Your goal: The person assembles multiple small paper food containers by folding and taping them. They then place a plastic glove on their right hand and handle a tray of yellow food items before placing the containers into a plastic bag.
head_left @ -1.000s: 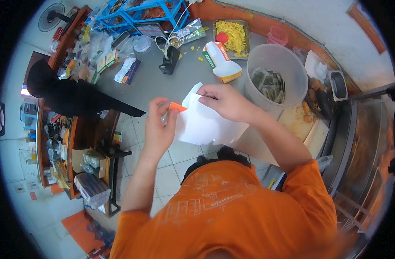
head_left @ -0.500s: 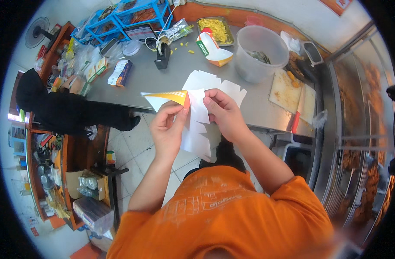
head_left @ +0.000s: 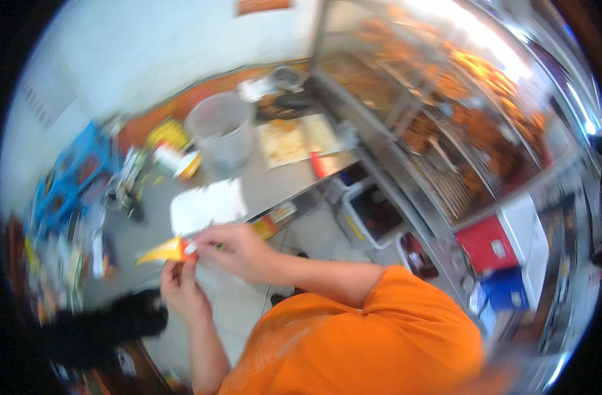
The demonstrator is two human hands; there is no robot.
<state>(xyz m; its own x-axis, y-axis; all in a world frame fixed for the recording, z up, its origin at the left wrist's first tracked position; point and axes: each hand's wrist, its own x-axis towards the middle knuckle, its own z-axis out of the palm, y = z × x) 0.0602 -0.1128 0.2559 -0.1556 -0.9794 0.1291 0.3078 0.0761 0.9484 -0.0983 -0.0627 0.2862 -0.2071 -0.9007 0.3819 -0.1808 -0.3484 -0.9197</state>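
Between my two hands is a printed orange and white cardboard piece (head_left: pixel 164 251), held over the near edge of the steel table (head_left: pixel 157 222). My left hand (head_left: pixel 184 296) pinches it from below. The fingers of my right hand (head_left: pixel 240 253) are closed at its right end, beside a small red and white part. Motion blur hides the finer folds. Just beyond my hands, flat white card (head_left: pixel 205 207) with notched edges lies on the table. A partly shaped carton (head_left: pixel 176 161) in white, orange and green stands farther back.
A translucent bucket (head_left: pixel 222 135) stands near a cutting board (head_left: pixel 281 146) and a red-handled knife (head_left: pixel 316 163). Blue baskets (head_left: pixel 70 174) are at left, near another person's black sleeve (head_left: pixel 103 329). At right is a glass cabinet of fried food (head_left: pixel 472 131); a bin (head_left: pixel 373 214) sits below.
My view has swung to the right and is blurred, bringing the food cabinet into full sight. My hands have come closer together on the cardboard, and its white flaps are less visible.
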